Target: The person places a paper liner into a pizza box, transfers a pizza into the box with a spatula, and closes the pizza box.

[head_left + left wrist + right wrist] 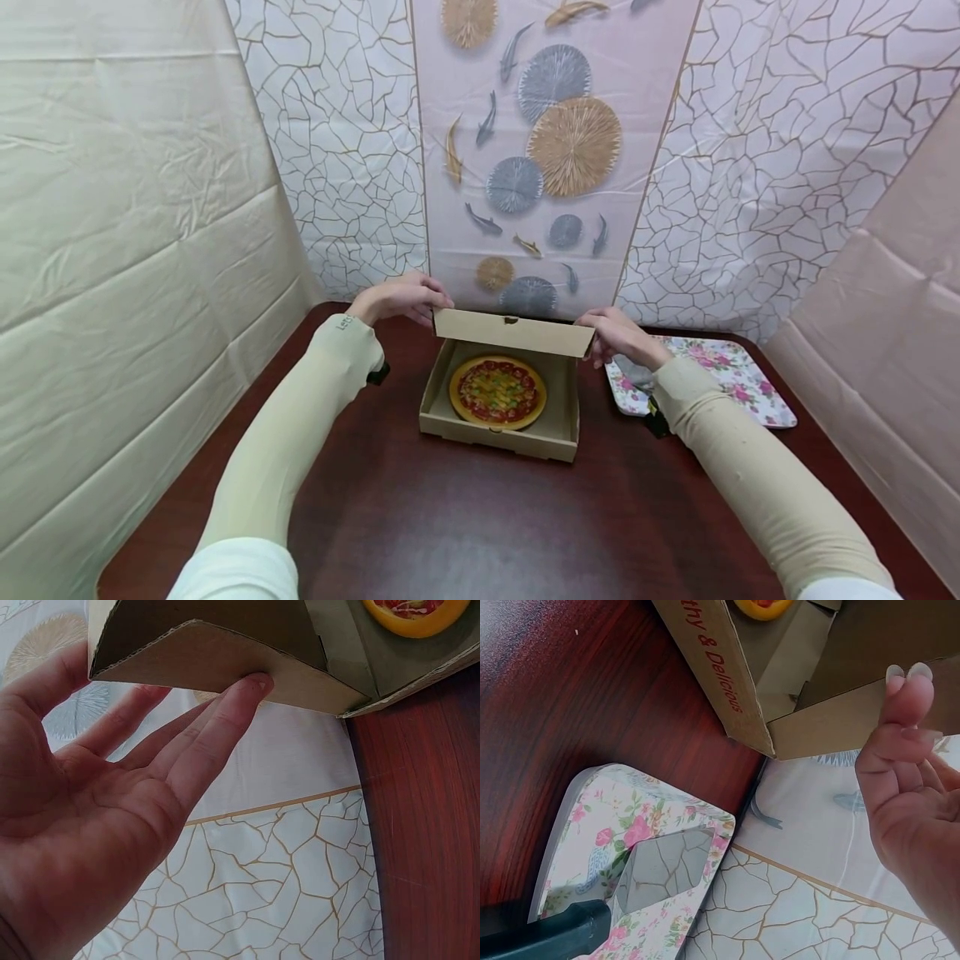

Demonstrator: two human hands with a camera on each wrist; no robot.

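A brown cardboard pizza box stands on the table with its lid raised. Inside lies a round pizza with a yellow crust and red, green and yellow topping. My left hand grips the lid's left corner. One fingertip of it presses the side flap in the left wrist view. At the right corner, my right hand holds the lid. Its curled fingers lie at the side flap in the right wrist view, where its thumb's contact cannot be made out.
A white tray with pink flowers sits right of the box, partly behind the right forearm. On it rests a metal server with a dark handle. A patterned cloth wall rises behind the dark red table.
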